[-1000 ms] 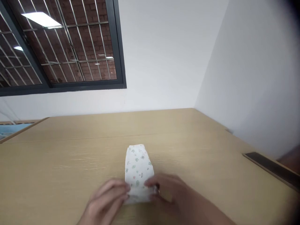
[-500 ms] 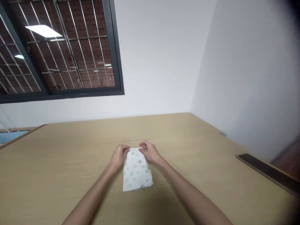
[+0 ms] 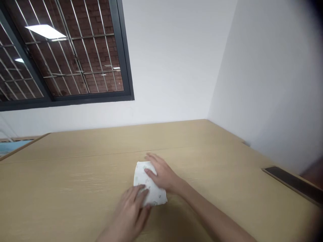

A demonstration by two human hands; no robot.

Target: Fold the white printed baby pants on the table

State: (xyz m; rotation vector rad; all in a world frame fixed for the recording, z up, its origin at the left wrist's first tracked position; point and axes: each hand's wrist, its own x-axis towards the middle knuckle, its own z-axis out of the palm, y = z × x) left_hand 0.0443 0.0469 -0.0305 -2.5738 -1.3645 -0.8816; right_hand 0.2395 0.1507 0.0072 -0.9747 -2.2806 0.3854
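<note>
A folded white cloth (image 3: pixel 149 183) with small green and pinkish prints lies flat on the wooden table in front of me. Over its near left edge reaches my left hand (image 3: pixel 131 205), a little blurred, with the fingers apart and their tips on or just above the fabric. Across the cloth's far right side rests my right hand (image 3: pixel 162 170), thumb spread away from the stretched fingers. The two hands cover the cloth's lower left corner and its upper right corner.
The light wooden table (image 3: pixel 63 188) has a seam running across it. A dark inset strip (image 3: pixel 290 181) is at its right side. White walls (image 3: pixel 171 67) rise behind and to the right, with a barred window (image 3: pixel 83 60) at the upper left. Something light blue (image 3: pixel 13 146) shows past the left edge.
My left hand has let go of the cloth's far left corner and come toward me to its near left side. My right hand has loosened its pinch and spread over the cloth.
</note>
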